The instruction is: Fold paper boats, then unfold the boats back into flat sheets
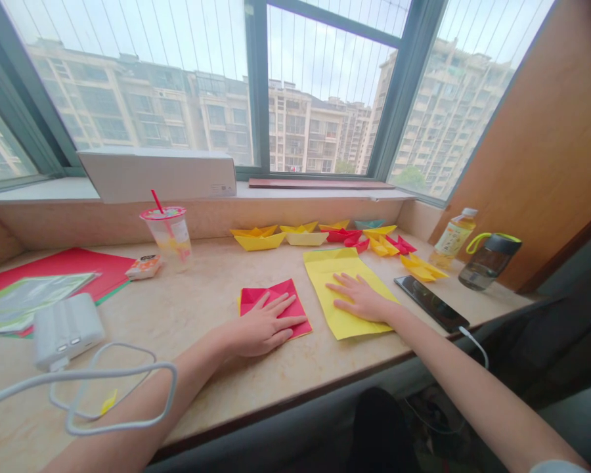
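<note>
My left hand (263,326) lies flat with spread fingers on a folded red square of paper (280,292), whose edges show a little yellow underneath. To its right, my right hand (360,299) rests open on a yellow sheet of paper (347,328) with creases near its top. Behind both papers stands a group of folded paper boats: a yellow one (259,242) at the left end, a red one (342,235) further right, and a teal one (370,224) at the back. Another yellow folded piece (423,268) lies nearer the right side.
A phone (431,302) on a cable lies right of my right hand. Beyond it stand a drink bottle (454,238) and a dark flask (490,263). At left are a plastic cup (170,236), a small packet (144,267), red sheets (79,259) and a power bank (69,328) with a looped white cable.
</note>
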The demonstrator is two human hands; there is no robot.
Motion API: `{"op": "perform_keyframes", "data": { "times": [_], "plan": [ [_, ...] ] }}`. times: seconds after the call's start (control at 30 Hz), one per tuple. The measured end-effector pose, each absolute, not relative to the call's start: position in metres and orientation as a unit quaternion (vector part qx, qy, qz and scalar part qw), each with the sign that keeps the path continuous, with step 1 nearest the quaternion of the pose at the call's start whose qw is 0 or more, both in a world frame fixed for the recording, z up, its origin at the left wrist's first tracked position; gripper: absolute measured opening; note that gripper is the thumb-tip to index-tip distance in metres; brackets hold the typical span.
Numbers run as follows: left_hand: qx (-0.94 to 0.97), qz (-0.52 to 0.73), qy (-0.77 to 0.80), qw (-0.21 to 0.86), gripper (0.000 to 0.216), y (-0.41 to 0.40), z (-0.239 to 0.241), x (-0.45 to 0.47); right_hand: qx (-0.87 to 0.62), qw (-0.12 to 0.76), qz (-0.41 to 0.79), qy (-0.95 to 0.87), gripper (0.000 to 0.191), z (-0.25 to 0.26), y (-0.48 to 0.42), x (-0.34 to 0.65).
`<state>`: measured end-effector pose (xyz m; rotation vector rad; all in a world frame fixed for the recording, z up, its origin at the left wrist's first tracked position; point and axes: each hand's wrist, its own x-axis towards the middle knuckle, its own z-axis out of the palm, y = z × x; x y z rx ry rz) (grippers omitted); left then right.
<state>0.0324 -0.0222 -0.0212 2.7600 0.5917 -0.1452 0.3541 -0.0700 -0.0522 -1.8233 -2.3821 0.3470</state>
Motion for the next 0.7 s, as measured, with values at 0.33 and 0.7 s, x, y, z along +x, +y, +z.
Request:
{"op": "perform_keyframes", "data": {
  "times": [0.33,0.7],
  "plan": [
    [0.947,0.098,0.188,0.243,0.044,-0.010,-0.031,0.027,-0.786,0.160,-0.075,-0.593,0.042,-0.025,-0.056,0.435],
    [0.881,0.365,0.296,0.055,0.030,0.004,-0.022,0.016,-0.906,-0.009,-0.069,-0.417,0.033,-0.028,-0.066,0.515]
  ]
}}
